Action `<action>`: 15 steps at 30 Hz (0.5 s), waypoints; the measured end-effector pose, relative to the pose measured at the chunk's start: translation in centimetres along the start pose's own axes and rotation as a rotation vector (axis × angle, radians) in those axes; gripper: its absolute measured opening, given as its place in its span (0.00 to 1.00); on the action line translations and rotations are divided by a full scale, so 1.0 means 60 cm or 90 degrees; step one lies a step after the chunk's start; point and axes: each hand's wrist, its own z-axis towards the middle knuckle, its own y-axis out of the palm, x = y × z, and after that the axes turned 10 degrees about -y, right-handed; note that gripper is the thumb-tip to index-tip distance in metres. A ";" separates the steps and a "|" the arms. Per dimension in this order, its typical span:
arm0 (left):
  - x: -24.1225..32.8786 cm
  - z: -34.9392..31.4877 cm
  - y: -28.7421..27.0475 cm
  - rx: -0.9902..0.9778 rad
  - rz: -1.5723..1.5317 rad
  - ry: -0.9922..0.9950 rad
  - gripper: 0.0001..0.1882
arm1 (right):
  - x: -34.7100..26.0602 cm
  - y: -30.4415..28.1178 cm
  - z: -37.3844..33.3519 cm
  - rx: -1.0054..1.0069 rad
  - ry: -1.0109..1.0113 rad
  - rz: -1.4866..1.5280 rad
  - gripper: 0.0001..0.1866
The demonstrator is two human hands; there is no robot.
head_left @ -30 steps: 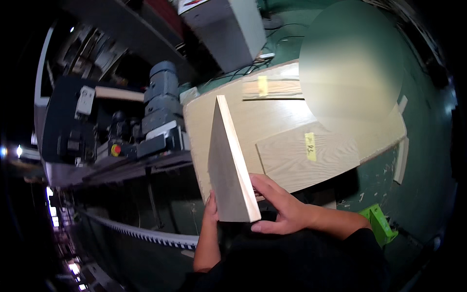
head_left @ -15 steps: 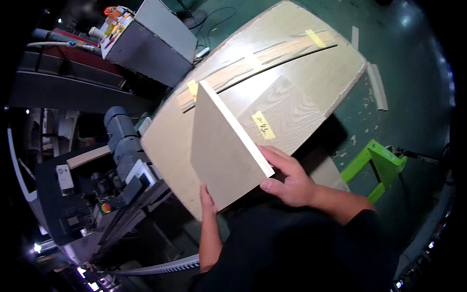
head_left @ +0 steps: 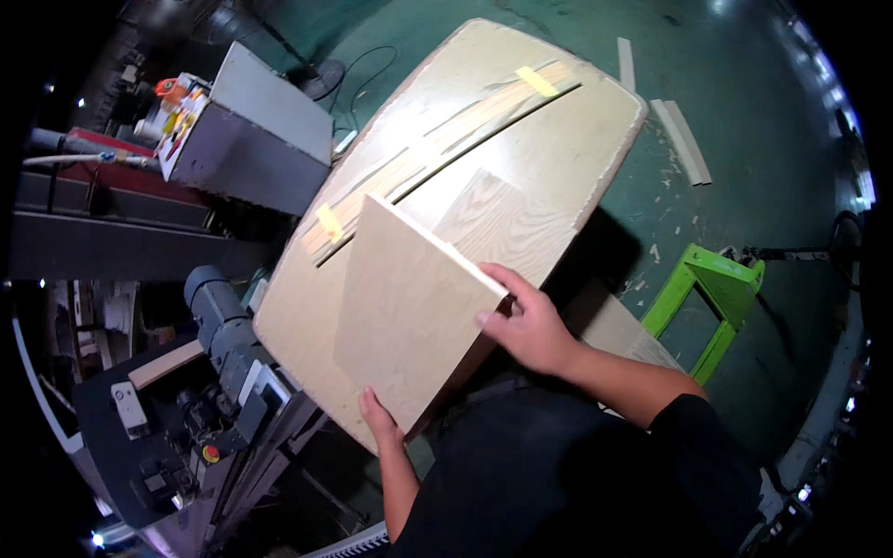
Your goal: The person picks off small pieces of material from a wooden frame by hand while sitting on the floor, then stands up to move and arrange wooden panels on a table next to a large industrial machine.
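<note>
A rectangular pale wood board (head_left: 409, 312) is tilted in front of me, its broad face turned toward me. My right hand (head_left: 532, 327) grips its right corner, fingers over the light edge and thumb on the face. At the lower left corner, my left hand (head_left: 379, 420) is closed on the board's edge, partly hidden behind it. Beyond lies a grained wood panel (head_left: 493, 219) on a round-cornered worktable (head_left: 549, 139), half covered by the held board. Light wood strips (head_left: 456, 139) lie across the tabletop under yellow tape (head_left: 537, 81), beside a thin dark strip (head_left: 493, 138).
At the left stands a machine with a grey motor (head_left: 219, 302) and a red button (head_left: 211, 454). A grey cabinet (head_left: 251, 149) carries tools (head_left: 177, 116). To the right are a green metal frame (head_left: 712, 307) and offcut strips (head_left: 681, 141) on the floor.
The board has tipped, showing more of its face and less of its edge. It now hides the yellow note on the grained panel. Both hands keep their hold; the view has shifted.
</note>
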 end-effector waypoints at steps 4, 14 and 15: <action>0.016 -0.013 0.054 0.034 0.068 0.031 0.26 | 0.115 -0.105 0.018 0.174 0.064 -0.197 0.27; -0.065 0.023 0.085 0.079 0.452 0.120 0.36 | 0.176 -0.287 0.081 0.197 -0.058 -0.849 0.25; -0.072 0.028 0.086 0.070 0.446 0.132 0.35 | 0.197 -0.306 0.082 0.176 -0.067 -0.880 0.24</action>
